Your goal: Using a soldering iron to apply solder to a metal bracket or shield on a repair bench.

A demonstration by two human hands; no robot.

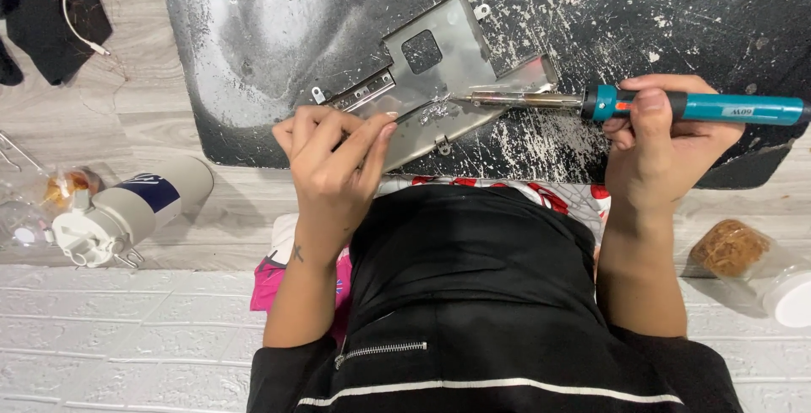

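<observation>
I'm looking straight down at the bracket point(439, 75), a thin bent sheet-metal piece lying flat on the scuffed black mat point(253, 33). My left hand point(334, 155) sits at the bracket's near-left edge, fingers curled and pinched together, pressing on it; whether something thin is held between the fingertips, I cannot tell. My right hand point(663, 147), to the bracket's right, is wrapped firmly round the teal iron point(701, 107), whose metal tip reaches in to a shiny blob near the bracket's middle.

I judge the bracket light, stiff and slippery on that mat, with sharp edges and likely hot near the tip. Best held at the far-left edge, away from the tip.

A white bottle point(127, 210) lies well left of the bracket, and a jar point(752, 265) of brownish stuff stands well right and nearer me.
</observation>
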